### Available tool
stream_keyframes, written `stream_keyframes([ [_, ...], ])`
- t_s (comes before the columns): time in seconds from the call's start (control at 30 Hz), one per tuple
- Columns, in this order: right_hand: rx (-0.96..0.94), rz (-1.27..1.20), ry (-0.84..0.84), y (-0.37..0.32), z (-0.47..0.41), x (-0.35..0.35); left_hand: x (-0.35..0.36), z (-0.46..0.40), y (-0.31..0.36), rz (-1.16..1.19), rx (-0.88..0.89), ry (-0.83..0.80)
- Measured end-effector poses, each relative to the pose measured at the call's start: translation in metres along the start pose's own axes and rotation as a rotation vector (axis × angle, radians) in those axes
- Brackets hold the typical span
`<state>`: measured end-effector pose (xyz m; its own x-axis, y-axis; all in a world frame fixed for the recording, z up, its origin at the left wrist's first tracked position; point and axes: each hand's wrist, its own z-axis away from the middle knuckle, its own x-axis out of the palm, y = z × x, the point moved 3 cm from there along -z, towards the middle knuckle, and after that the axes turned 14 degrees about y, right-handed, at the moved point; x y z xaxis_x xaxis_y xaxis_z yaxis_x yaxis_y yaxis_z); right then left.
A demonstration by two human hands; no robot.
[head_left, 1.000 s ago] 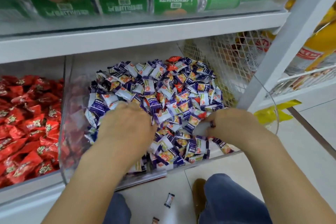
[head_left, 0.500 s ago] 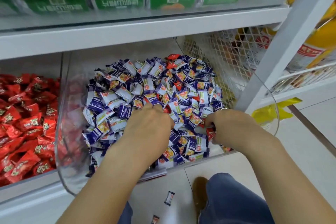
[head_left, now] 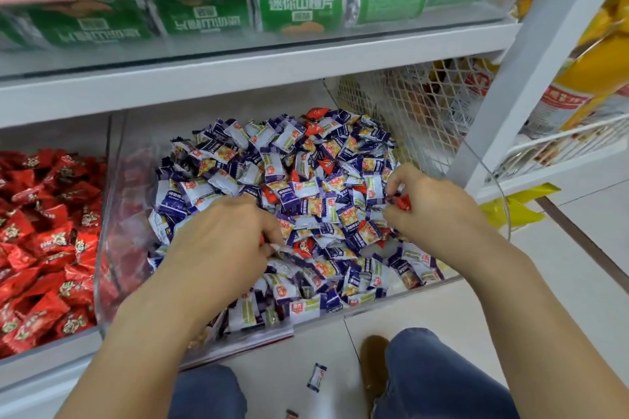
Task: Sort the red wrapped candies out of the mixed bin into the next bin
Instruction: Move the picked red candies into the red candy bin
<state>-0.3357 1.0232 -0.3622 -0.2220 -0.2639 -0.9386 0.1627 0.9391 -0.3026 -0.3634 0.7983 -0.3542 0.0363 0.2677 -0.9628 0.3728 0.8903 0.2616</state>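
Note:
The clear mixed bin (head_left: 114, 248) holds a heap of purple-and-white candies (head_left: 258, 167) with a few red wrapped candies among them, one at the back (head_left: 316, 113) and one near the front (head_left: 303, 247). My right hand (head_left: 432, 211) hovers over the heap's right side and pinches a red wrapped candy (head_left: 404, 203) at its fingertips. My left hand (head_left: 228, 241) lies curled on the heap's front left, and a sliver of red (head_left: 262, 239) shows under its fingers. The neighbouring bin (head_left: 37, 349) on the left is full of red candies (head_left: 44, 231).
A white shelf (head_left: 238, 68) with green packs (head_left: 299, 7) overhangs the bins. A wire mesh divider (head_left: 391, 105) and a white upright post (head_left: 531, 61) close the right side. A stray candy (head_left: 317, 378) lies on the floor by my knees (head_left: 439, 378).
My right hand has risen from the front of the heap with a red candy between its fingertips. My left hand slid right and toward me, its fingers curling in.

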Motion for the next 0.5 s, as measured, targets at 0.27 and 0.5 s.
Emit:
stream_keyframes([
  [0.27, -0.057, 0.118, -0.147, -0.004, -0.003, 0.026, 0.003, -0.013, 0.013, 0.007, 0.075, 0.124],
  [0.5, -0.122, 0.125, -0.363, -0.005, 0.000, 0.035, 0.034, -0.020, 0.026, -0.169, 0.177, -0.127],
])
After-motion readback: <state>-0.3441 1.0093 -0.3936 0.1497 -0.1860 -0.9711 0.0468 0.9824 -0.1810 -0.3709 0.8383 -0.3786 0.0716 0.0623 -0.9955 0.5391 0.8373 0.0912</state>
